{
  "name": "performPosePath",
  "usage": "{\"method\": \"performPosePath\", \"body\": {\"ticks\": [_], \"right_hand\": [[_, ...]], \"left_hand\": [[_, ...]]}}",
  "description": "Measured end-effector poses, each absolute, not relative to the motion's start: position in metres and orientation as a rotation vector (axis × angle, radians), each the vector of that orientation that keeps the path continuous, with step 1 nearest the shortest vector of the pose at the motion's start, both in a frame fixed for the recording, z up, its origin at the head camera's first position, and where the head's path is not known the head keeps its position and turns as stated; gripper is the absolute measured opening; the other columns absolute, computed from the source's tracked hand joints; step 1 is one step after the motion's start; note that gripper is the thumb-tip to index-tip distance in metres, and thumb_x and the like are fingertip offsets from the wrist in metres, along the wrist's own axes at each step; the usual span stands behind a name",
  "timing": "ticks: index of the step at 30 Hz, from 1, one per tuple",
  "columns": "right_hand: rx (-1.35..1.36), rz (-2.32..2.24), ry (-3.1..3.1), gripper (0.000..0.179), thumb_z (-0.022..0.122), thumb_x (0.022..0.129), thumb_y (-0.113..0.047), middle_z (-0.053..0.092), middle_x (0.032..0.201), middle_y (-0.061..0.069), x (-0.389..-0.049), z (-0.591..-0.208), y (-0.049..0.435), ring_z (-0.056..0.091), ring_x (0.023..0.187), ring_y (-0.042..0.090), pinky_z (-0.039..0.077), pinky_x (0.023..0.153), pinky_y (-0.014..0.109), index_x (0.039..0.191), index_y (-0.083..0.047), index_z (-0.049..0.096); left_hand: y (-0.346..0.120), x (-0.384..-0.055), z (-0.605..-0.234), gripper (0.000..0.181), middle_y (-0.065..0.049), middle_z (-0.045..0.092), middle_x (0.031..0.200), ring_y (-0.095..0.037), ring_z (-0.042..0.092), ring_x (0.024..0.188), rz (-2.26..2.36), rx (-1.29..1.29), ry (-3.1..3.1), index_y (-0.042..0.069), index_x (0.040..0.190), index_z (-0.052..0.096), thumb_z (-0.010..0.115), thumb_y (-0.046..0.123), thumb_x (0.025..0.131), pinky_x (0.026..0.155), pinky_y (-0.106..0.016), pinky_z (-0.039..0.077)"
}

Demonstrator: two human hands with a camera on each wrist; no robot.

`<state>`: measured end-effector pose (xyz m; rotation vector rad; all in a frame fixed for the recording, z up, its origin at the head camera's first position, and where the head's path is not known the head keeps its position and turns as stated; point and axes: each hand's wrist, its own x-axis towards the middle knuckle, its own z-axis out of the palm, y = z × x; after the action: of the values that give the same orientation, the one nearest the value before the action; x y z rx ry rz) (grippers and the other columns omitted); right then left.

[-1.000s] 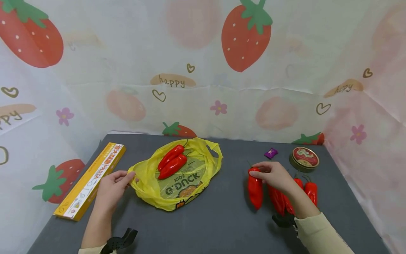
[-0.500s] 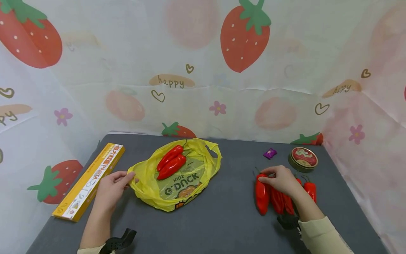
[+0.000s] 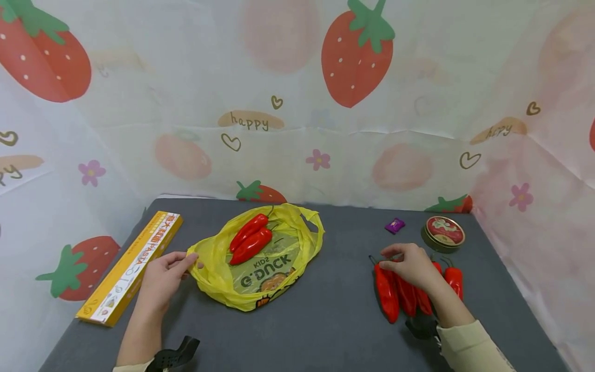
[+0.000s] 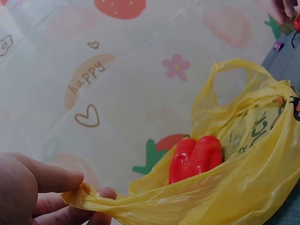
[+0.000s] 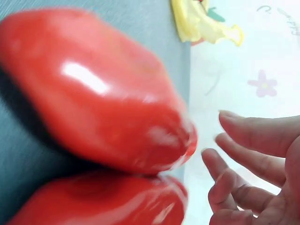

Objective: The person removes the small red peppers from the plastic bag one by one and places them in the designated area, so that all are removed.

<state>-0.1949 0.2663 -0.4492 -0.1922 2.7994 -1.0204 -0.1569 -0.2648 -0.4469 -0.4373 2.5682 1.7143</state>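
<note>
At the left of the head view, my left hand (image 3: 162,279) pinches the rim of a yellow plastic bag (image 3: 211,253) between thumb and fingers. The bag lies spread open on the table, with two red peppers (image 3: 251,245) on its inside. My right hand (image 3: 411,266) hovers over a row of several red peppers at the right. Its fingers (image 5: 258,129) are loosely bent and apart from the pepper (image 5: 103,89) nearest to them in the right wrist view. That leftmost pepper (image 3: 387,297) lies against its neighbour, its stem showing; the hand partly hides the others.
A long yellow pasta box (image 3: 132,268) lies slanted beside my left forearm. Beyond the right hand are a small purple wrapped sweet (image 3: 395,226) and a round tin (image 3: 443,232). A strawberry-print cloth (image 3: 279,77) hangs behind the dark grey table (image 3: 334,330).
My right hand has brought the red pepper right, beside the other peppers, and let go of it. The pepper now lies on the table. My left hand stays at the bag's rim.
</note>
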Motion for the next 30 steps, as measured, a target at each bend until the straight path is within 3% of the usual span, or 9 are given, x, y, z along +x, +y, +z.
{"method": "performPosePath", "body": {"ticks": [11, 21, 25, 30], "right_hand": [[-0.230, -1.231, 2.753, 0.034, 0.074, 0.093, -0.031, 0.072, 0.115, 0.010, -0.204, -0.432, 0.237, 0.070, 0.097, 0.023, 0.058, 0.078, 0.038, 0.121, -0.011, 0.071], [-0.399, -1.365, 2.745, 0.026, 0.077, 0.091, -0.029, 0.075, 0.106, 0.003, -0.224, -0.420, 0.166, 0.070, 0.095, 0.020, 0.058, 0.083, 0.039, 0.113, -0.015, 0.075], [-0.420, -1.440, 2.662, 0.029, 0.076, 0.091, -0.027, 0.075, 0.106, 0.004, -0.236, -0.415, 0.137, 0.070, 0.095, 0.026, 0.058, 0.075, 0.037, 0.117, -0.014, 0.074], [-0.378, -1.586, 2.460, 0.035, 0.075, 0.092, -0.026, 0.072, 0.106, 0.009, -0.252, -0.414, 0.101, 0.067, 0.100, 0.039, 0.058, 0.080, 0.049, 0.125, -0.017, 0.069]], "left_hand": [[-0.263, -0.158, -0.447, 0.051, -0.001, 0.078, 0.095, -0.005, 0.061, 0.084, 1.707, -0.394, 2.593, -0.002, 0.125, 0.065, 0.062, 0.043, 0.099, 0.077, -0.023, 0.052], [-0.262, -0.157, -0.446, 0.051, -0.001, 0.078, 0.095, -0.005, 0.061, 0.083, 1.701, -0.394, 2.597, -0.001, 0.125, 0.066, 0.062, 0.044, 0.099, 0.076, -0.023, 0.053], [-0.261, -0.157, -0.446, 0.050, 0.001, 0.078, 0.093, -0.007, 0.060, 0.084, 1.716, -0.372, 2.593, -0.001, 0.122, 0.067, 0.062, 0.043, 0.100, 0.077, -0.023, 0.053], [-0.262, -0.156, -0.445, 0.049, -0.002, 0.078, 0.095, -0.008, 0.060, 0.085, 1.709, -0.380, 2.603, 0.000, 0.122, 0.067, 0.062, 0.043, 0.100, 0.078, -0.023, 0.053]]}}
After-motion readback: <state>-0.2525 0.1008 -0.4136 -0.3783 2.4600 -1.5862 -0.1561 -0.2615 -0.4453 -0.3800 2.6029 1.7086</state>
